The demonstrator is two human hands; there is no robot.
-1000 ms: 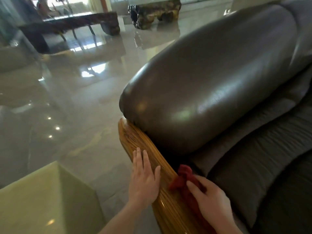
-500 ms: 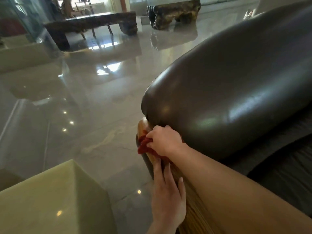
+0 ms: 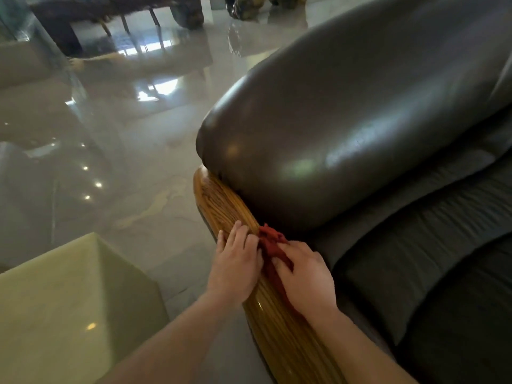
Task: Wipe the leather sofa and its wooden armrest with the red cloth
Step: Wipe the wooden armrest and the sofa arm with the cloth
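A dark leather sofa [image 3: 346,128] with a rounded, glossy arm cushion fills the right side. Below that cushion runs a grained wooden armrest [image 3: 221,200], curving toward me. The red cloth [image 3: 270,242] lies bunched on the armrest where wood meets leather. My right hand [image 3: 304,278] presses on the cloth, fingers curled over it, and hides its near part. My left hand [image 3: 235,264] lies flat on the armrest's outer side, fingers slightly apart, touching the cloth's left edge.
A pale green stone-like block [image 3: 69,300] stands at lower left beside the armrest. Glossy tiled floor [image 3: 124,162] spreads to the left. A dark low wooden table [image 3: 116,15] and a carved stump [image 3: 263,6] stand far back. Sofa seat cushions [image 3: 443,273] lie right.
My right hand has pulled the cloth back along the armrest from its front tip toward me. My left hand now rests beside it, farther forward than before.
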